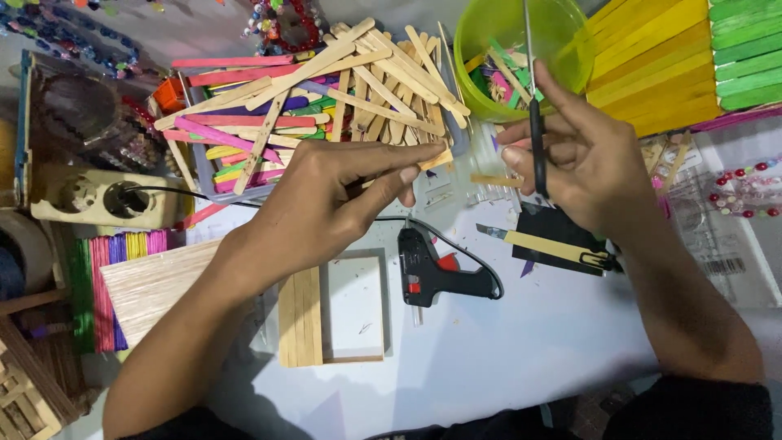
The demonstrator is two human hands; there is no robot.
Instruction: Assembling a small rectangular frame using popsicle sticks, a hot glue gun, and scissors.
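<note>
My left hand (334, 195) pinches a plain wooden craft stick (436, 159) by its end, over the near edge of a tray piled with plain and coloured sticks (326, 98). My right hand (582, 155) grips a pair of scissors (536, 122) by the black handles, blades pointing up past a green plastic tub (489, 33). The two hands are close together, the stick tip a little left of the scissors. A small cut piece of stick (497, 180) lies below them.
A black glue gun (436, 273) lies on the white table, with a utility knife (546, 244) to its right. A half-built stick frame (334, 305), a stick panel (155, 281), a power strip (98, 195), yellow and green stick stacks (668, 57) and beads (749, 191) surround them.
</note>
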